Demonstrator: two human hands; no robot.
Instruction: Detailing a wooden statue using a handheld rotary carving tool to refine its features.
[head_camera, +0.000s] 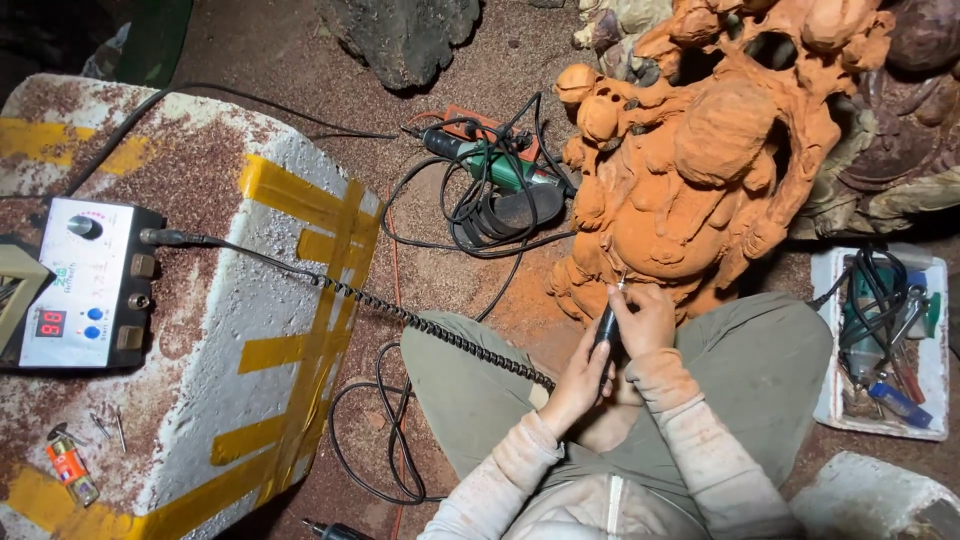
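A large reddish-brown wood carving (700, 150) with rounded lumps and hollows stands on the floor in front of me. Both hands hold a slim black rotary handpiece (604, 328) whose tip touches the carving's lower edge. My left hand (578, 380) grips the handpiece from below. My right hand (645, 318) wraps its upper part near the tip. A coiled black cable (420, 320) runs from the handpiece to a white control box (85, 285) with a dial and red display.
The control box sits on a white foam block (230, 330) taped in yellow and dusted with wood powder, with bits and a lighter (70, 468). A green power tool (500, 170) with tangled cords lies on the floor. A white tray (930, 380) of tools is at right.
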